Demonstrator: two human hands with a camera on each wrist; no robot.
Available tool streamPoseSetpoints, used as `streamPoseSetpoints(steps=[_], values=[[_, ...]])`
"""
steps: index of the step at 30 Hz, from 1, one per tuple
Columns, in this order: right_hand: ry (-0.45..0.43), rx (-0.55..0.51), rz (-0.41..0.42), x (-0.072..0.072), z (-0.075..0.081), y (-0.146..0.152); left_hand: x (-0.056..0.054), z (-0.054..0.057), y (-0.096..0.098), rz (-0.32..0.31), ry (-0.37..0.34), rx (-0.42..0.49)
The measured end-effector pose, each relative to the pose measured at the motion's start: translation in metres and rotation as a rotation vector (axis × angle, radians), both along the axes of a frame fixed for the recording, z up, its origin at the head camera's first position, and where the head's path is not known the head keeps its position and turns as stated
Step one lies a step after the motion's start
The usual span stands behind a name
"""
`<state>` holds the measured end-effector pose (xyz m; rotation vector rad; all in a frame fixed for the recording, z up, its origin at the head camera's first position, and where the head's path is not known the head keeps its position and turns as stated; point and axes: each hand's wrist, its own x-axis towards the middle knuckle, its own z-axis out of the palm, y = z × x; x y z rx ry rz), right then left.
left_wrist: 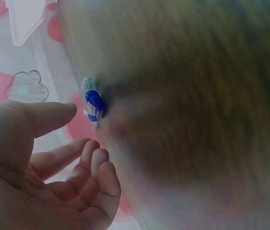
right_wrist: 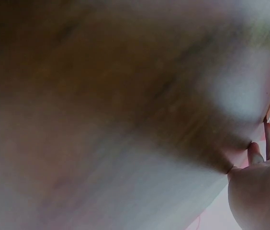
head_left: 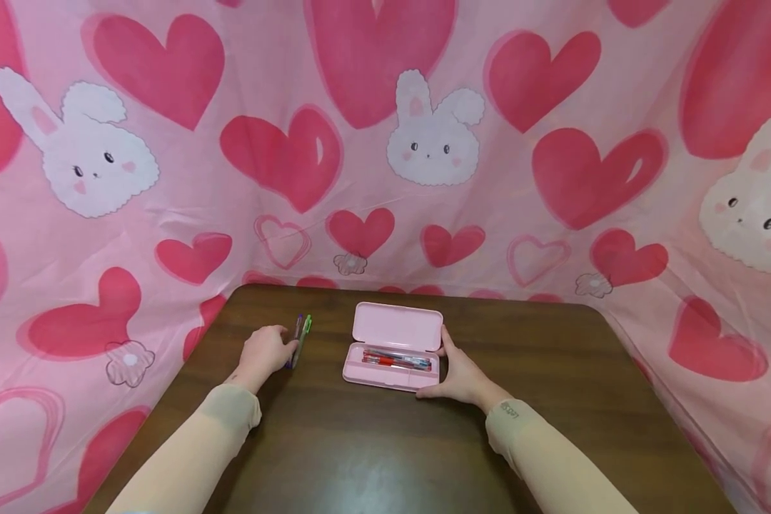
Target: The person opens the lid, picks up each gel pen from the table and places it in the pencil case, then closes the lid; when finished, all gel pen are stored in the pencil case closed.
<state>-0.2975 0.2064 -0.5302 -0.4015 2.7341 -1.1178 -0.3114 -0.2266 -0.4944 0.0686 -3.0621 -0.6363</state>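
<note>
A pink pencil case point(head_left: 390, 380) lies with its lid raised in the middle of the table. Inside it are several pens point(head_left: 395, 360) with clear barrels and red and blue parts. My right hand point(head_left: 464, 377) holds the case at its right end, thumb at the front corner and fingers along the side toward the lid. Left of the case, a green pen point(head_left: 305, 332) and a purple-blue pen point(head_left: 297, 330) lie side by side. My left hand point(head_left: 266, 353) is beside them; in the left wrist view its thumb and loosely bent fingers stand apart near a blue-clipped pen end point(left_wrist: 95, 101).
The brown wooden table point(head_left: 366, 450) has rounded far corners. A pink cloth point(head_left: 373, 193) with hearts and rabbits hangs behind it and along both sides.
</note>
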Motion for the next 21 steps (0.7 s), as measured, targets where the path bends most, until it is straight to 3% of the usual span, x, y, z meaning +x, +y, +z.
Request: streamPoseSetpoints(steps=[4, 11, 12, 18, 19, 21], values=[[-0.011, -0.01, -0.004, 0.002, -0.003, 0.0, 0.003, -0.004, -0.002, -0.012, -0.023, -0.02], [-0.002, -0.016, 0.002, 0.002, 0.0, -0.002, -0.002, -0.009, -0.002, 0.0, -0.022, -0.038], [0.002, -0.016, 0.004, 0.002, 0.0, -0.002, -0.009, -0.021, -0.01, -0.008, -0.001, -0.033], [0.018, 0.0, 0.009, 0.002, 0.001, -0.002, -0.009, -0.022, -0.015, 0.025, -0.01, -0.009], [0.016, 0.003, 0.008, 0.002, 0.001, -0.002, -0.003, -0.009, -0.008, 0.039, -0.026, -0.013], [0.013, 0.009, 0.011, 0.002, 0.001, -0.002, -0.003, -0.008, -0.007, 0.037, 0.005, -0.007]])
